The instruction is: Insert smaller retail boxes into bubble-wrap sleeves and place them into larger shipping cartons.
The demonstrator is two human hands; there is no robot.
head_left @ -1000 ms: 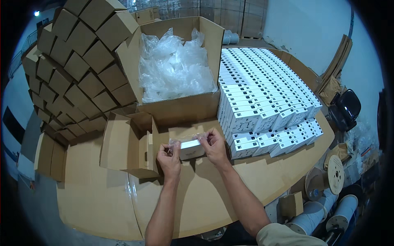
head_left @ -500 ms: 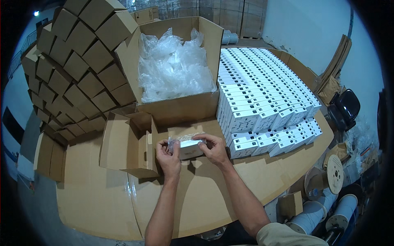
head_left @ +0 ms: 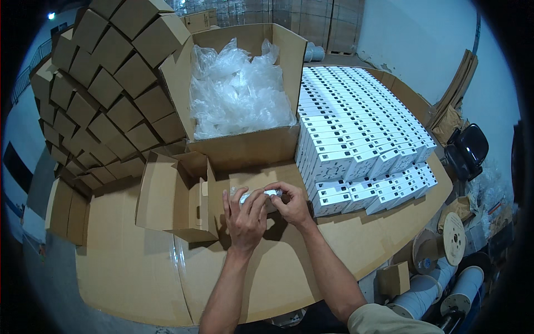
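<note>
A small white box (head_left: 271, 207) in a clear plastic bag (head_left: 245, 196) is held above the cardboard-covered table, mostly hidden by my hands. My left hand (head_left: 246, 222) lies over its top and left side, fingers spread and bent across the bag, the thumb hidden. At the right end, my right hand (head_left: 291, 205) grips the box, with thumb and index finger bent close to the left fingertips. Just left of my hands stands an open brown carton (head_left: 192, 203) with its flap folded out.
Behind my hands, a large open carton (head_left: 245, 146) holds crumpled clear plastic bags (head_left: 239, 94). Rows of white boxes (head_left: 361, 133) are stacked to the right. Brown cartons (head_left: 117, 89) pile high at the left. Cable spools (head_left: 453, 236) and a black chair (head_left: 467, 150) stand at far right.
My left hand has turned over from holding the left end, its fingers now across the top of the bagged box. My right hand keeps its grip at the right end.
</note>
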